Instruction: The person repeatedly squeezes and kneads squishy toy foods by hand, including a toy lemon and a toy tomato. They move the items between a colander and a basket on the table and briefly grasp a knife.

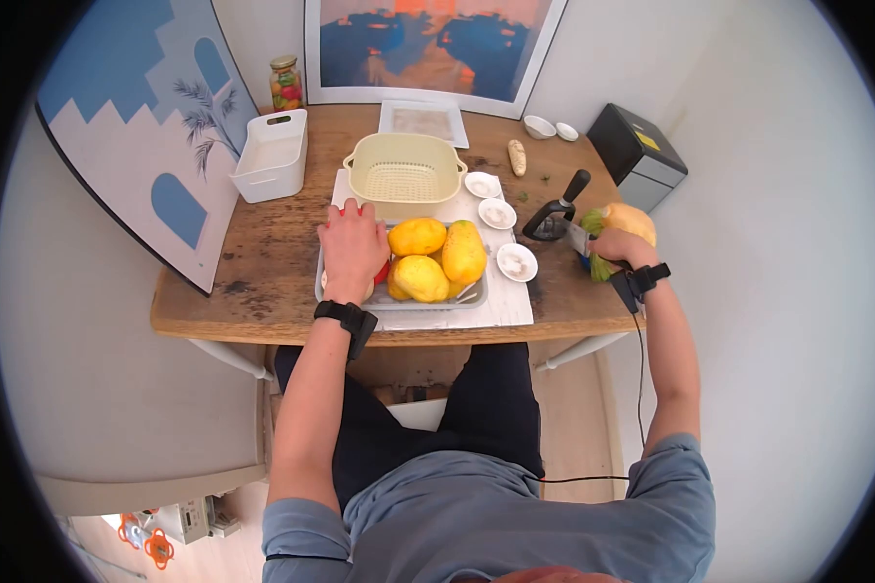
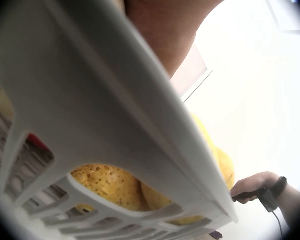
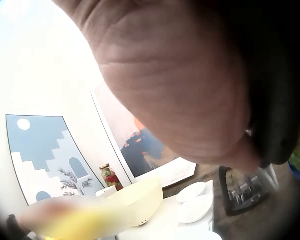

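Note:
My left hand lies over the left part of a grey slotted basket, back upward and fingers pointing to the far rim. Red produce shows beside the palm and at the fingertips; the hand hides the rest. Several yellow fruits fill the basket's right part. At the table's right end, my right hand reaches down by a green vegetable and a large pale-orange one. Its fingertips are hidden, so what it grips is unclear. A shiny piece lies just left of it.
Behind the basket stands a cream colander, with small white bowls to its right. A black-handled tool stands left of my right hand. A white bin, jar and dark box stand farther back.

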`<state>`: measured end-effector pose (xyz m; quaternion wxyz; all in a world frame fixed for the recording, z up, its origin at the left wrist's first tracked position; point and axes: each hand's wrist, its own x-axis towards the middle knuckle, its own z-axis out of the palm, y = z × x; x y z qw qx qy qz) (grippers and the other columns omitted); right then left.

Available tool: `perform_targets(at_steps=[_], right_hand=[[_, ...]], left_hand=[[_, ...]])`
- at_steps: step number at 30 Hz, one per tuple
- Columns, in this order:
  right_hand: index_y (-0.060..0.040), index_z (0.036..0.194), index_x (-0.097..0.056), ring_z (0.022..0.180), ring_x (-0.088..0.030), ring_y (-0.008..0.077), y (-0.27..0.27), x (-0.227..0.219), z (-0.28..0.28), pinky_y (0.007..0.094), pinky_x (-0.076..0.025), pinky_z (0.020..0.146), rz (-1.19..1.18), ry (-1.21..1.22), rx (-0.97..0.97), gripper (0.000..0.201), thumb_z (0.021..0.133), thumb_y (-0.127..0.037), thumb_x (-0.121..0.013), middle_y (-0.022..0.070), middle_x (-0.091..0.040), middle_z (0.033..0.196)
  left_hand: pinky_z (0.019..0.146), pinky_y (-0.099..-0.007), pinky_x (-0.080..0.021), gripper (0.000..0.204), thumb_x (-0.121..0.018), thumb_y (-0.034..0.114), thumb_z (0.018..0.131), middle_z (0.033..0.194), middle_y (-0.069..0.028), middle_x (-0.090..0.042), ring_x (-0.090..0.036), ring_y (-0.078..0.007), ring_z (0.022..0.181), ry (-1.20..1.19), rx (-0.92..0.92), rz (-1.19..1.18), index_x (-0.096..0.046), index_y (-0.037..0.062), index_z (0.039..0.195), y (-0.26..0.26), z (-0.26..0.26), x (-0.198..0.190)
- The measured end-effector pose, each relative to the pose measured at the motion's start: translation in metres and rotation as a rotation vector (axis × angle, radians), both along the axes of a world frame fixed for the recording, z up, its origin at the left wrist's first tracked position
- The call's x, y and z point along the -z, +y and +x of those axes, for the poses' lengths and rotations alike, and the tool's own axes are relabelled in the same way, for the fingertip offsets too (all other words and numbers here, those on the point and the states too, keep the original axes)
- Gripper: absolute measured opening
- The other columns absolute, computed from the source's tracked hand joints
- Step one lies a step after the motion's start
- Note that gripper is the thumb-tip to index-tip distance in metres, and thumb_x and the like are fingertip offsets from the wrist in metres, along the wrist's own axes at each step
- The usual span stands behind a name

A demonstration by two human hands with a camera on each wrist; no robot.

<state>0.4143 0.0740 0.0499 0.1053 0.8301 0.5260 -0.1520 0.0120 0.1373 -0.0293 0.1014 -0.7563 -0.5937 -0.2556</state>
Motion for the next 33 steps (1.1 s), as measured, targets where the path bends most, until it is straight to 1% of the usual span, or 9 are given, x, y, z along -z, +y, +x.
perform_targets(at_steps=[1, 5, 7, 8, 10, 16, 22, 28, 33], right_hand=[[0.0006, 0.065, -0.064, 0.055, -0.061, 0.0260, 0.005, 0.003, -0.004, 0.0395, -0.046, 0.059, 0.010, 0.013, 0.046, 0.049, 0.090, -0.039, -0.048, 0.0120, -0.062, 0.059], [0.0017, 0.068, -0.064, 0.056, -0.062, 0.0272, 0.024, 0.037, -0.010, 0.0407, -0.047, 0.060, 0.062, 0.097, 0.029, 0.047, 0.091, -0.036, -0.046, 0.0136, -0.062, 0.059], [0.0052, 0.075, -0.064, 0.065, -0.065, 0.0325, 0.029, 0.081, -0.004, 0.0441, -0.050, 0.064, 0.303, 0.141, 0.093, 0.046, 0.091, -0.033, -0.046, 0.0200, -0.065, 0.067], [0.0065, 0.084, -0.064, 0.077, -0.066, 0.0390, 0.034, 0.122, 0.014, 0.0478, -0.052, 0.070, 0.504, -0.089, -0.059, 0.045, 0.093, -0.034, -0.045, 0.0259, -0.066, 0.079], [0.0061, 0.086, -0.063, 0.080, -0.066, 0.0402, 0.025, 0.134, -0.002, 0.0483, -0.052, 0.072, 0.544, -0.116, -0.008, 0.045, 0.093, -0.034, -0.046, 0.0263, -0.066, 0.082], [0.0042, 0.089, -0.058, 0.080, -0.066, 0.0413, 0.013, 0.154, -0.013, 0.0481, -0.054, 0.072, 0.606, -0.142, 0.089, 0.043, 0.095, -0.037, -0.045, 0.0262, -0.066, 0.083], [0.0021, 0.086, -0.055, 0.073, -0.068, 0.0376, 0.012, 0.160, -0.021, 0.0452, -0.055, 0.065, 0.649, -0.203, 0.049, 0.040, 0.094, -0.036, -0.047, 0.0225, -0.067, 0.077], [0.0024, 0.082, -0.061, 0.072, -0.068, 0.0346, 0.015, 0.156, -0.016, 0.0423, -0.055, 0.064, 0.649, -0.229, -0.024, 0.041, 0.093, -0.035, -0.049, 0.0209, -0.067, 0.075], [0.0032, 0.085, -0.067, 0.073, -0.068, 0.0329, 0.009, 0.144, -0.016, 0.0413, -0.054, 0.065, 0.549, -0.280, -0.120, 0.050, 0.089, -0.045, -0.054, 0.0208, -0.067, 0.075]], left_hand=[[0.075, -0.0469, -0.047, 0.023, -0.061, 0.024, 0.083, 0.098, -0.0100, -0.057, -0.054, -0.0296, 0.098, -0.009, 0.001, -0.009, -0.063, 0.0055, 0.097, 0.000, 0.000, -0.001], [0.075, -0.0466, -0.047, 0.023, -0.061, 0.024, 0.083, 0.097, -0.0099, -0.057, -0.053, -0.0294, 0.097, -0.009, -0.004, -0.012, -0.063, 0.0055, 0.097, 0.000, 0.000, -0.001], [0.075, -0.0461, -0.047, 0.023, -0.061, 0.024, 0.083, 0.097, -0.0099, -0.057, -0.053, -0.0293, 0.097, -0.006, 0.006, -0.010, -0.063, 0.0053, 0.097, 0.000, 0.000, -0.001], [0.075, -0.0461, -0.047, 0.023, -0.061, 0.024, 0.083, 0.097, -0.0099, -0.057, -0.053, -0.0293, 0.097, -0.001, 0.005, -0.012, -0.063, 0.0053, 0.097, 0.000, 0.001, -0.001], [0.075, -0.0455, -0.047, 0.023, -0.061, 0.024, 0.083, 0.097, -0.0098, -0.057, -0.053, -0.0292, 0.097, -0.002, 0.007, -0.009, -0.063, 0.0051, 0.097, 0.001, 0.000, 0.000], [0.072, -0.0450, -0.050, 0.026, -0.061, 0.026, 0.083, 0.097, -0.0110, -0.055, -0.054, -0.0300, 0.095, 0.043, 0.002, 0.003, -0.063, 0.0051, 0.097, 0.003, 0.001, 0.001], [0.071, -0.0449, -0.051, 0.026, -0.061, 0.026, 0.083, 0.098, -0.0110, -0.055, -0.054, -0.0298, 0.095, 0.055, -0.007, 0.008, -0.062, 0.0052, 0.098, 0.004, 0.002, 0.003], [0.070, -0.0446, -0.051, 0.026, -0.061, 0.027, 0.083, 0.098, -0.0111, -0.056, -0.055, -0.0299, 0.094, 0.070, -0.011, 0.003, -0.063, 0.0053, 0.098, 0.004, 0.002, 0.002], [0.070, -0.0449, -0.051, 0.026, -0.061, 0.027, 0.083, 0.098, -0.0111, -0.056, -0.055, -0.0303, 0.094, 0.056, -0.001, 0.013, -0.063, 0.0052, 0.097, 0.004, 0.003, 0.002]])
